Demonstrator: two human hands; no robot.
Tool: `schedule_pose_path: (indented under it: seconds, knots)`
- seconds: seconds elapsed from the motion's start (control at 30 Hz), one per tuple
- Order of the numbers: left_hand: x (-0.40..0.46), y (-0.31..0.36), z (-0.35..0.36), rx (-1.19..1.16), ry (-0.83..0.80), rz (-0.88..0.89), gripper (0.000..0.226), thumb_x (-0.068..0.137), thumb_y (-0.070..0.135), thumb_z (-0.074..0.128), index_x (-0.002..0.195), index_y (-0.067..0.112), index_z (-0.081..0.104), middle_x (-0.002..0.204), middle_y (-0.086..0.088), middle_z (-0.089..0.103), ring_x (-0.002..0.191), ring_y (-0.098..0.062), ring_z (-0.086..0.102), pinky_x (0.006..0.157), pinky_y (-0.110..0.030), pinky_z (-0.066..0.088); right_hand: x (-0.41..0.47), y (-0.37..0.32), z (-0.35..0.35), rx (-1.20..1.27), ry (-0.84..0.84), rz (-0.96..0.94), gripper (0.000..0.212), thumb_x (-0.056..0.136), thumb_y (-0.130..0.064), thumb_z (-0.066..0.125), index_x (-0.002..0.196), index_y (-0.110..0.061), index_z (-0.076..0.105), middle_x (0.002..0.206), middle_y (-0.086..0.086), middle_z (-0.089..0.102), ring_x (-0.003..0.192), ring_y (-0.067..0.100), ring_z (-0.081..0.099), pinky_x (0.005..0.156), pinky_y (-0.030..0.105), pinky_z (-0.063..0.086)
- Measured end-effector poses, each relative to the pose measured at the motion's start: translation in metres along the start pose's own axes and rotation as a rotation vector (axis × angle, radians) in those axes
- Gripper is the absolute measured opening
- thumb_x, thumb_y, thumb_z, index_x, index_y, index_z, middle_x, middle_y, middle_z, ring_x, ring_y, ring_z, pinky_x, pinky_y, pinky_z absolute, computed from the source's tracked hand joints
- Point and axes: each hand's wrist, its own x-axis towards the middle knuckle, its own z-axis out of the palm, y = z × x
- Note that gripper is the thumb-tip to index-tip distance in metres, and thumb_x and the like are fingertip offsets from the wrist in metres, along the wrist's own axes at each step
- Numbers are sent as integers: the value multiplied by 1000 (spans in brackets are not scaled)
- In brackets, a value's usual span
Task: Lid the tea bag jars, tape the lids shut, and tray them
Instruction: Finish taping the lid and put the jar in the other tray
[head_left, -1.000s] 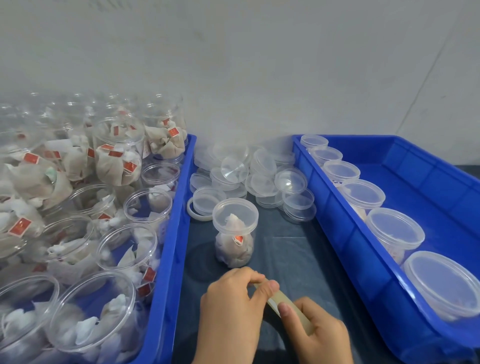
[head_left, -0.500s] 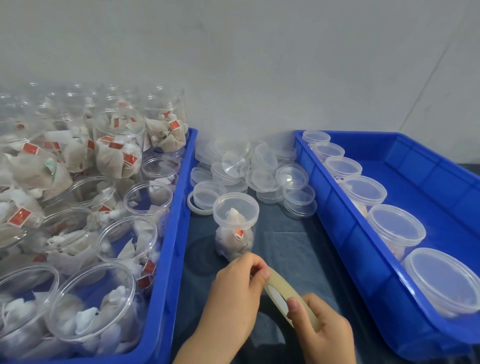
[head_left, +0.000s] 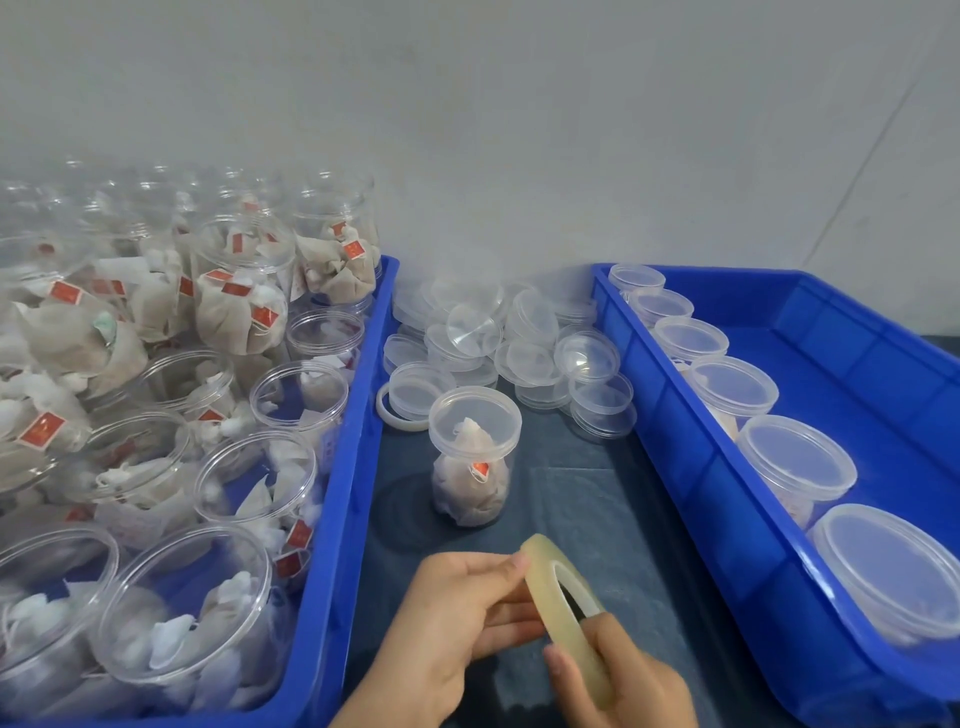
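The tape roll (head_left: 566, 613) has risen, tilted more upright. The right hand (head_left: 628, 680), partly cut off below, grips it; the left hand (head_left: 457, 618) pinches its top edge. The lidded jar (head_left: 472, 457) stands beyond the roll.

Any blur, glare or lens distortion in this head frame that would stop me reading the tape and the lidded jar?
Head view: even, soft light; the tape roll and lidded jar read sharply; the far stacked jars wash into haze; wide-angle bending curves the right tray rim; faint shadow beside the jar.
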Motion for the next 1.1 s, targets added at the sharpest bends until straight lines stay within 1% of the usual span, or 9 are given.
schedule_pose_path:
  seconds: [0.2, 0.3, 0.5, 0.6, 0.67, 0.73, 0.83, 0.9, 1.1]
  knots:
    - [5, -9, -2, 5, 40, 14, 19, 91, 9, 57, 92, -9, 66, 85, -19, 72, 73, -23, 71, 59, -25, 55, -7, 3, 6, -27, -16, 16, 36, 62, -60, 47, 62, -25, 54, 38, -14, 38, 35, 5, 48, 37, 15, 40]
    - [6, -12, 2, -42, 31, 5, 18, 92, 5, 55, 96, -10, 63, 82, -19, 71, 68, -21, 69, 60, -26, 57, -6, 5, 9, 126, -13, 173, 42, 51, -69, 44, 84, -43, 48, 49, -20, 54, 56, 7, 57, 55, 18, 45]
    - [15, -14, 6, 117, 61, 56, 19, 92, 5, 53, 92, -11, 62, 70, -15, 64, 65, -21, 62, 57, -26, 54, -5, 7, 4, 158, -41, 174, 44, 48, -74, 42, 85, -50, 46, 62, -21, 60, 61, 7, 59, 56, 17, 45]
    - [16, -13, 6, 272, 110, 111, 19, 91, 4, 50, 86, -10, 61, 65, -12, 62, 57, -15, 60, 50, -22, 49, -1, 9, -6, 61, -297, 179, 52, 53, -79, 42, 86, -39, 46, 69, -18, 58, 66, 3, 57, 63, 13, 43]
    - [15, -12, 5, 428, 133, 200, 20, 92, 8, 47, 83, -4, 61, 62, -4, 61, 49, -3, 56, 46, -14, 43, 7, 10, -10, 1, -594, 211, 39, 64, -74, 49, 92, -47, 46, 84, -22, 56, 82, -6, 54, 74, 9, 40]
    - [15, -10, 4, 646, 156, 321, 19, 93, 13, 45, 79, 8, 57, 63, 3, 57, 48, 1, 54, 46, -11, 39, 11, 13, -12, -25, -687, 173, 46, 66, -71, 49, 108, -53, 44, 100, -23, 56, 96, -6, 52, 81, 9, 39]
    - [21, -6, -4, 957, 218, 443, 18, 95, 21, 39, 78, 20, 47, 70, 5, 55, 63, -10, 52, 59, -23, 40, 19, 16, -20, -51, -454, 160, 51, 57, -73, 43, 91, -37, 52, 71, -11, 56, 71, 0, 54, 67, 13, 40]
    - [20, -2, -10, 986, 225, 464, 20, 96, 23, 35, 78, 21, 45, 66, 4, 55, 61, -9, 51, 60, -26, 39, 26, 25, -25, -101, -316, 151, 45, 62, -66, 55, 80, -25, 58, 59, -7, 53, 62, 7, 54, 61, 19, 41]
    - [19, 5, -9, 516, 124, 495, 30, 94, 3, 33, 67, 11, 44, 45, 1, 47, 57, -21, 54, 57, -22, 48, 58, 35, -14, -458, -146, -91, 42, 76, -56, 59, 65, -23, 37, 47, -6, 35, 48, 22, 53, 47, 30, 37]
